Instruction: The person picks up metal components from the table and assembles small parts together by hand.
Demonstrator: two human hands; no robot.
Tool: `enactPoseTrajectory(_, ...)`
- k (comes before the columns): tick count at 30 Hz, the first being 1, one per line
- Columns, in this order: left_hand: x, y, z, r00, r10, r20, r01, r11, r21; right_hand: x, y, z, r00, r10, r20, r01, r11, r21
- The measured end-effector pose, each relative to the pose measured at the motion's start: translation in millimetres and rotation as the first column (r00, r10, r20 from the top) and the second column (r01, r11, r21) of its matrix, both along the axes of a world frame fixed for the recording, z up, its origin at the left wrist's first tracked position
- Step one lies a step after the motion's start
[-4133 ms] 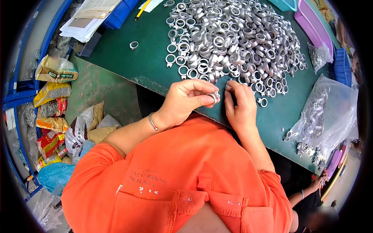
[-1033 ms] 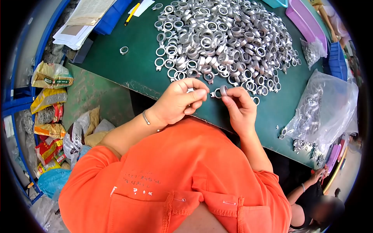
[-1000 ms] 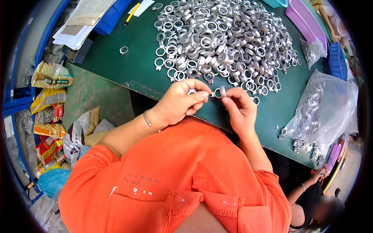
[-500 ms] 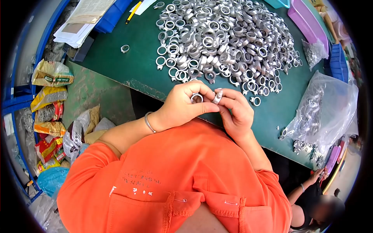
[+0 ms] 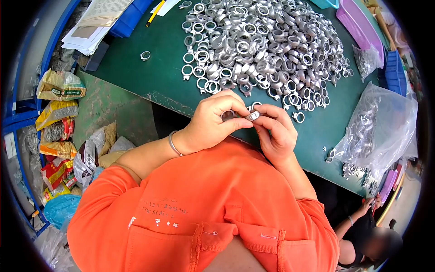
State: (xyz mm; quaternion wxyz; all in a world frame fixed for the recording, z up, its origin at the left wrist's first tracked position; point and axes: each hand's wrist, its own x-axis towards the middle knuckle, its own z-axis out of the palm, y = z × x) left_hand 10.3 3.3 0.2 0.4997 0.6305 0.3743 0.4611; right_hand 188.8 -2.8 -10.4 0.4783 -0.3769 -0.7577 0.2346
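Observation:
My left hand is closed, with a metal ring partly hidden in the curl of its fingers. Thumb and fingers of my right hand pinch a small silver metal ring, whose near side faces me. My left fingertips touch that same piece. Just beyond the fingertips, part of another ring shows; whether it is held or lying on the table I cannot tell. A big heap of similar metal rings lies on the green table in front of both hands.
One loose ring lies apart on the green table. At the right are a clear plastic bag and a pink basket. Papers and a yellow pen lie at the far left. Another person's hand shows at lower right.
The ring at my fingertips has turned from a slanted, upright pose to a flatter one. Part of a ring now shows beyond it. Both hands stay in nearly the same place.

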Motion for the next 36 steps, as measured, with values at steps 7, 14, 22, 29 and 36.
enactPoseTrajectory(7,-1,0,0,1.000,0.006,-0.011,-0.006,0.999,0.033,0,0,1,1.000,0.002,0.010,-0.003,1.000,0.021)
enactPoseTrajectory(14,-10,3,-6,0.849,0.070,0.524,0.362,0.645,-0.673,4,-3,11,0.984,0.083,-0.156,-0.087,0.996,-0.020)
enactPoseTrajectory(22,-15,0,-12,0.844,0.042,0.535,0.363,0.689,-0.627,8,5,-1,0.891,-0.047,0.451,0.139,0.975,-0.173)
enactPoseTrajectory(29,-2,-5,-4,0.985,-0.003,0.174,0.100,0.831,-0.547,5,4,6,0.998,0.065,0.019,-0.060,0.978,-0.202)
enactPoseTrajectory(36,-7,-1,-7,0.999,-0.051,-0.017,0.049,0.991,-0.126,5,-2,-1,0.955,0.060,-0.291,-0.183,0.890,-0.417)
